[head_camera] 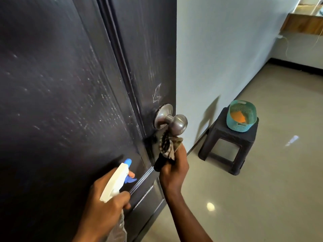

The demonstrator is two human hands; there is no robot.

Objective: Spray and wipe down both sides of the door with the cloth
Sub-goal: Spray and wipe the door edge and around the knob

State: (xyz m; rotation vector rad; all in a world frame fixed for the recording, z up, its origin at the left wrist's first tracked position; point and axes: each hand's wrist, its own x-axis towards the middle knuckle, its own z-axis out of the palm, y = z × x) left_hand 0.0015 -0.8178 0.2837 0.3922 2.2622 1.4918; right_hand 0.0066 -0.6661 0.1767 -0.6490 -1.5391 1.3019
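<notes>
I see the dark door [61, 84] filling the left of my view, flecked with pale specks. The left hand [103, 203] grips the spray bottle [115, 182] at its neck, one finger on the blue trigger and the nozzle facing the panel. The right hand [174, 170] clutches the bunched cloth [166, 147] against the door, just below the metal knob [178, 124]. A teal basket [242, 116] sits on a dark stool [229, 145] by the wall.

Glossy beige floor [271, 198], 1 dark plastic stool [227, 135] standing on it beside the pale wall [218, 49], 1 teal mesh basket [244, 127] on the stool's top, orange item [239, 117] inside the basket
</notes>
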